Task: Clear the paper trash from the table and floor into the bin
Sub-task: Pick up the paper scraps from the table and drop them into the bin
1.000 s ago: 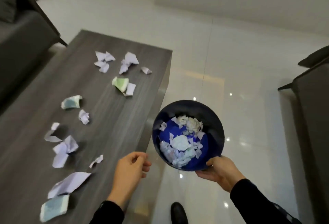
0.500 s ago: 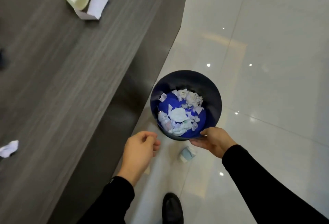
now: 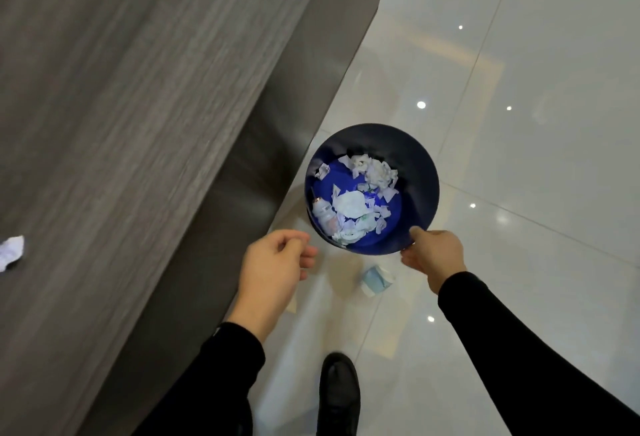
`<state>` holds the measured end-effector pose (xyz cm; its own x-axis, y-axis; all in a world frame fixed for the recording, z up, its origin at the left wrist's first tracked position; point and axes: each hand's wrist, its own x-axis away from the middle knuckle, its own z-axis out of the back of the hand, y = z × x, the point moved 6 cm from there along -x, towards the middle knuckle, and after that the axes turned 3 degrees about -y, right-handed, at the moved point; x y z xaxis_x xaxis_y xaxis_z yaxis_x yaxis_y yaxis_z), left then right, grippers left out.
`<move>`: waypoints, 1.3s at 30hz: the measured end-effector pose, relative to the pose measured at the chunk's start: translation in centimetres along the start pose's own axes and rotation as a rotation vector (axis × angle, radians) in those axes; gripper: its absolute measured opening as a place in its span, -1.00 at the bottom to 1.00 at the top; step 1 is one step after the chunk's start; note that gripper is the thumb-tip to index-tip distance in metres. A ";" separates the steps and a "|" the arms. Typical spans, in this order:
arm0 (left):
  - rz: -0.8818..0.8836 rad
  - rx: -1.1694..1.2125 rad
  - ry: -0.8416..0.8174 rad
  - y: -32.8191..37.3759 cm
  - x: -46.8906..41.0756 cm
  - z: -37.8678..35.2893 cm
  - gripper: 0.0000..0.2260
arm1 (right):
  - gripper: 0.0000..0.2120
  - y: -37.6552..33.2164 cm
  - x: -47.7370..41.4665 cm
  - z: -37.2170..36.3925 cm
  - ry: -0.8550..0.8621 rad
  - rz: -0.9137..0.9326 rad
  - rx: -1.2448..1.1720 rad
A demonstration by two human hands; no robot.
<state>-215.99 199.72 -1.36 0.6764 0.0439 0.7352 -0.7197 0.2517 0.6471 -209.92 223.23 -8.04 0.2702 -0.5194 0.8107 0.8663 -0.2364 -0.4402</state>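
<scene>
My right hand [image 3: 433, 255] pinches the near rim of the blue bin [image 3: 420, 162], thumb inside, fingers curled under. My left hand [image 3: 277, 262] hangs loosely curled to the left of that grip, and I see nothing in it.

I judge the main risk is the one-sided hold; the weight sits away from the pinch, so the bin could tip on the way down and shed scraps onto the floor [image 3: 519, 124]. The bluish paper wad [image 3: 375, 280] lies just below and left of the grip, between my hands; the bin could land on it, or my shoe [image 3: 337, 390] could tread on it.

Inside the bin, crumpled white paper [image 3: 349, 203] covers part of the blue bottom; a small bottle-like thing [image 3: 322, 210] lies at the side farthest from the grip. A white scrap [image 3: 12, 250] waits on the table [image 3: 121, 124], well to the left.
</scene>
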 end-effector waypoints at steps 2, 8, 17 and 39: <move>-0.049 0.024 -0.008 1.5 1.2 0.3 -0.78 | -0.81 -2.8 2.8 1.2 0.070 0.167 0.002; -0.247 0.157 -0.036 7.9 7.5 4.0 -0.74 | -0.83 -12.3 16.5 -1.2 -0.171 0.623 -0.107; -0.272 0.306 0.279 6.1 16.8 23.9 -0.75 | -0.77 -12.2 33.4 -14.5 -0.538 0.709 0.138; -0.118 -0.487 0.557 -12.6 16.6 50.5 -0.45 | -0.60 1.2 45.9 -36.6 -0.173 1.335 1.416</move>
<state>-203.58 148.50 12.90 0.8172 0.4406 0.3715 -0.5741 0.6792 0.4573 -211.88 169.04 14.50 0.8871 0.3162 0.3363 -0.2617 0.9446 -0.1979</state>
